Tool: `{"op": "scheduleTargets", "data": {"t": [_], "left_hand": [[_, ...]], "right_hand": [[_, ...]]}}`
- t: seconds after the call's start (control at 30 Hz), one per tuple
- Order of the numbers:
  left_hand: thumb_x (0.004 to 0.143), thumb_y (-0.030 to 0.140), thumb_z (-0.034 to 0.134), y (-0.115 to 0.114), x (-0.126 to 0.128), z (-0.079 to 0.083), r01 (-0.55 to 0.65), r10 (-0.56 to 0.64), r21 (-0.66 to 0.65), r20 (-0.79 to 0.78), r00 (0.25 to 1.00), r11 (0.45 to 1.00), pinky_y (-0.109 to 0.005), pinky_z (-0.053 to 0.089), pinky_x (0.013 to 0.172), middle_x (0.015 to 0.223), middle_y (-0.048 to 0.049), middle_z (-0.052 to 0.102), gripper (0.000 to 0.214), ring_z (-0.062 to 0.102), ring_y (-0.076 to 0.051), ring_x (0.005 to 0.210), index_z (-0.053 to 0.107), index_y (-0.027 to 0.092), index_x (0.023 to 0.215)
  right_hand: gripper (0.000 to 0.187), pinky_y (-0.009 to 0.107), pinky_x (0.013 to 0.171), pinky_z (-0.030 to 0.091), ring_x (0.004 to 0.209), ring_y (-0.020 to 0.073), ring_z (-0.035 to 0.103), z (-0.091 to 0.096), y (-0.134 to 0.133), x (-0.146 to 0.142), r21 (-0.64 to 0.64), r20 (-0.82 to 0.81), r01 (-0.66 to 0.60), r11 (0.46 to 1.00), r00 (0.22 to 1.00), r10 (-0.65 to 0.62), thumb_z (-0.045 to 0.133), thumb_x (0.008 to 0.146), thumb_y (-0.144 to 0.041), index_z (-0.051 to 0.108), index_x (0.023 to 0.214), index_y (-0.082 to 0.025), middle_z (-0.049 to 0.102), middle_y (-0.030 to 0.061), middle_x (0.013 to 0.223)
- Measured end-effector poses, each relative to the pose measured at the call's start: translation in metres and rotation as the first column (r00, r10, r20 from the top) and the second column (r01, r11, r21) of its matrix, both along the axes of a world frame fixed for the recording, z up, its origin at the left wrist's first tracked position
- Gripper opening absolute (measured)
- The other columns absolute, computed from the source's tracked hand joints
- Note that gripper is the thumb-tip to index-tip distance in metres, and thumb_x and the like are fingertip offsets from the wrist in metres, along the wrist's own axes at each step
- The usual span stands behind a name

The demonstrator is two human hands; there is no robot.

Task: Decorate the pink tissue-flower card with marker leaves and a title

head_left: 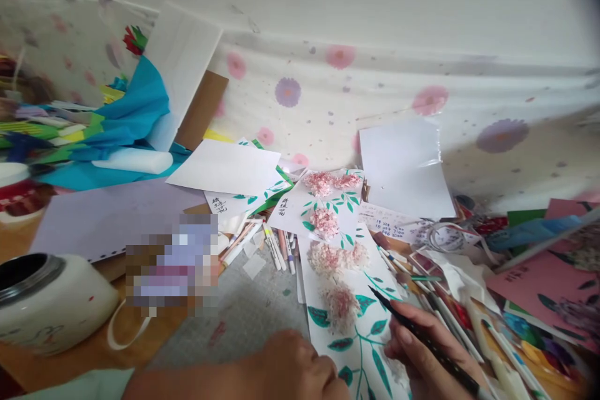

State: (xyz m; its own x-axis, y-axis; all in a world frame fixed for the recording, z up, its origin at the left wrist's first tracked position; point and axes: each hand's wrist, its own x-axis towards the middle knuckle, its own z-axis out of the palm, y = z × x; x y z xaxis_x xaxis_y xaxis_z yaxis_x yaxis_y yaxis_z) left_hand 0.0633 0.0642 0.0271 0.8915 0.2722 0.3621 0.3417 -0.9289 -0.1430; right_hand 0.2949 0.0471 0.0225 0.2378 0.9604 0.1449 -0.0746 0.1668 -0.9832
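My right hand (431, 340) grips a black brush pen (422, 334), its dark tip pointing up and left over a white sheet (323, 344). Green leaves and stems are painted on this sheet, with fluffy pink-and-white flower clusters (341, 306) standing out from it. My left hand (300, 365) lies at the sheet's left edge with its fingers curled in; whatever may be inside them is hidden. Just beyond lies another white sheet (290, 212) with pink flowers, green leaves and handwritten characters.
A grey cutting mat (206, 344) lies under the work, with several markers (276, 250) at its far edge. At left stand a white jar (60, 300) and a blurred-out object (173, 262). Pens (450, 312) and a pink flower card (539, 287) crowd the right.
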Motion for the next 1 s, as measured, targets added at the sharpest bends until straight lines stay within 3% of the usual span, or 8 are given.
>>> {"op": "scheduleTargets", "data": {"t": [0.13,0.27,0.5,0.77,1.0], "left_hand": [[0.094,0.041,0.060,-0.001,-0.020,-0.004,-0.021,0.021,-0.126,0.002,1.000,0.992,-0.036,0.045,0.043,0.093,-0.0045,0.072,0.025,0.062,-0.019,0.051,0.054,0.018,0.086],[0.096,0.036,0.058,-0.003,-0.025,-0.012,-0.048,0.048,-0.268,-0.005,0.999,0.962,-0.038,0.051,0.052,0.113,-0.0080,0.072,0.019,0.069,-0.023,0.064,0.054,0.017,0.096],[0.096,0.034,0.058,-0.001,-0.026,-0.004,-0.055,0.026,-0.382,-0.081,0.996,0.922,-0.037,0.052,0.054,0.115,-0.0097,0.071,0.017,0.071,-0.025,0.067,0.058,0.018,0.100],[0.092,0.037,0.064,-0.005,-0.029,-0.003,-0.104,0.080,-0.386,-0.078,0.994,0.916,-0.032,0.050,0.051,0.121,-0.0109,0.069,0.021,0.069,-0.020,0.063,0.062,0.017,0.097],[0.089,0.035,0.066,-0.004,-0.024,-0.007,-0.132,0.159,-0.402,0.035,0.987,0.906,-0.032,0.044,0.045,0.104,-0.0046,0.075,0.018,0.064,-0.018,0.052,0.059,0.020,0.081]], "right_hand": [[0.021,0.026,0.050,0.054,0.055,0.0183,0.067,-0.012,-0.011,-0.018,0.011,0.080,0.090,0.996,0.993,-0.091,0.080,0.077,-0.035,0.076,0.091,-0.021,0.070,0.0025,0.064],[0.015,0.023,0.045,0.046,0.051,0.0148,0.060,-0.016,-0.021,-0.033,0.010,0.186,0.046,0.999,0.981,-0.047,0.070,0.086,-0.035,0.071,0.084,-0.020,0.064,0.0002,0.060],[0.006,0.024,0.054,0.046,0.060,0.0142,0.056,-0.023,-0.018,-0.041,0.066,0.420,-0.156,0.986,0.900,0.114,0.058,0.092,-0.023,0.057,0.086,-0.023,0.058,-0.0012,0.071],[0.009,0.023,0.053,0.046,0.057,0.0132,0.055,-0.022,-0.009,-0.044,0.037,0.649,-0.185,0.982,0.752,0.118,0.056,0.093,-0.021,0.052,0.086,-0.024,0.057,-0.0027,0.068],[0.008,0.022,0.052,0.050,0.058,0.0133,0.061,-0.019,-0.006,-0.043,0.030,0.713,-0.249,0.968,0.684,0.154,0.055,0.092,-0.018,0.050,0.091,-0.025,0.062,-0.0021,0.070]]}}
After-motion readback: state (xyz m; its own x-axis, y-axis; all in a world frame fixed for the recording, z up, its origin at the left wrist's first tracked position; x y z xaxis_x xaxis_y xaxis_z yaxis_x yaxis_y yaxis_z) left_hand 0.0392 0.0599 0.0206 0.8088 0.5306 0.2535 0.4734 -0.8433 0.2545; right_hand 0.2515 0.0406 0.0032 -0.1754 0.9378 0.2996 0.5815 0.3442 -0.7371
